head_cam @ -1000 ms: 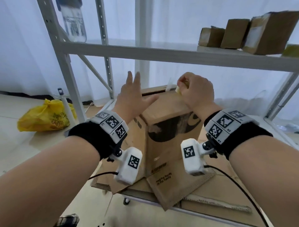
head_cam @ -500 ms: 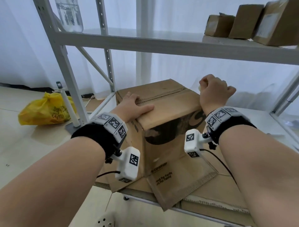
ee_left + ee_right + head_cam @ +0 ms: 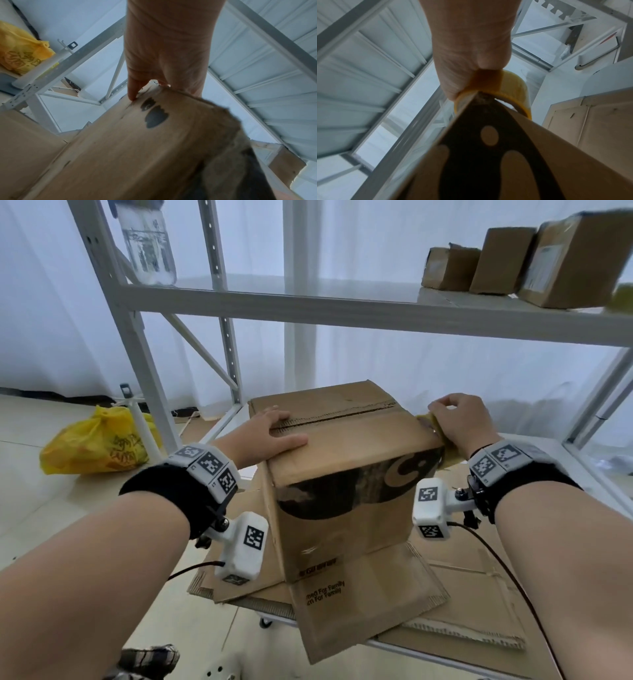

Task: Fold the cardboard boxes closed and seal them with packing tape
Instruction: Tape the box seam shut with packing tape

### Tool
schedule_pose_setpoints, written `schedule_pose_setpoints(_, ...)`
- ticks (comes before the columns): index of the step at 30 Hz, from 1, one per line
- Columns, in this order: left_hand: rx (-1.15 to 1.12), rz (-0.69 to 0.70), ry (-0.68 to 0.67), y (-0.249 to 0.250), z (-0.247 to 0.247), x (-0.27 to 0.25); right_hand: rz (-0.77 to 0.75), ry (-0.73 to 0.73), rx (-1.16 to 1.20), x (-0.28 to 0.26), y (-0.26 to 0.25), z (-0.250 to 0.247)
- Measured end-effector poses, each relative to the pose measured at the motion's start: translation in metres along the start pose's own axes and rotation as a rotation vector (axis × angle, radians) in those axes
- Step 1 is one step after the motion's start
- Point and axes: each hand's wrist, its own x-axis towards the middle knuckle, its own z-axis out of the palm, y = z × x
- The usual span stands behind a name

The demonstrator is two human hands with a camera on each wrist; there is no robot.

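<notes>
My left hand (image 3: pixel 270 433) lies flat on the top of the cardboard box (image 3: pixel 342 474), fingers straight and spread across the seam (image 3: pixel 342 416) where the two top flaps meet, thumb stretched along the near flap. A second ago that hand was up in the air with the far flap still standing; now both flaps are down and I am pressing them shut at the left end. The box stands on flattened cardboard sheets (image 3: pixel 462 594) on the low shelf, its dark printed side facing me.

My right hand (image 3: pixel 459 422) has come off the top and sits at the right edge of the box, fingers curled round the roll of packing tape (image 3: pixel 505 86). The right wrist view shows the yellowish roll against the upper right corner of the box. I cannot tell whether a free end of tape is stuck down yet.

So the folding looks done for this box and the sealing is about to start. I judge the next move is to fix the tape end on the right side and draw it leftward along the seam, while my left hand keeps the flaps from springing up. If I ease off too soon, the gap at the seam may open.

Three smaller boxes (image 3: pixel 513 258) sit on the upper shelf, far right, and a yellow plastic bag (image 3: pixel 96 446) lies on the floor to the left.
</notes>
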Motion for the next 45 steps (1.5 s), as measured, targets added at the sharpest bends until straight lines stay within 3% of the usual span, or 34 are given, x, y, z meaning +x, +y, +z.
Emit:
schedule_pose_setpoints(8,-0.034,0.005,-0.064,0.006,-0.009,-0.017,-0.026,0.114,-0.057,-0.039,-0.008,-0.016)
schedule_pose_setpoints(13,0.057,0.064,-0.005,0.001,0.001,-0.019,-0.242,0.199,-0.200,-0.058,-0.047,-0.024)
schedule_pose_setpoints(22,0.105,0.121,0.054,-0.001,0.002,-0.015,-0.385,-0.097,-0.181,-0.049,-0.122,0.003)
schedule_pose_setpoints(27,0.067,0.165,0.070,-0.008,0.003,-0.010,-0.445,-0.373,-0.268,-0.042,-0.151,0.026)
schedule_pose_setpoints(33,-0.342,0.178,-0.030,-0.036,-0.005,-0.015,-0.554,-0.547,-0.393,-0.042,-0.185,0.045)
schedule_pose_setpoints(38,-0.513,0.161,0.011,-0.043,0.001,-0.016,-0.631,-0.642,-0.682,-0.053,-0.214,0.071)
schedule_pose_setpoints(45,-0.605,0.220,0.087,-0.062,0.012,-0.015,-0.607,-0.611,-0.862,-0.054,-0.227,0.094)
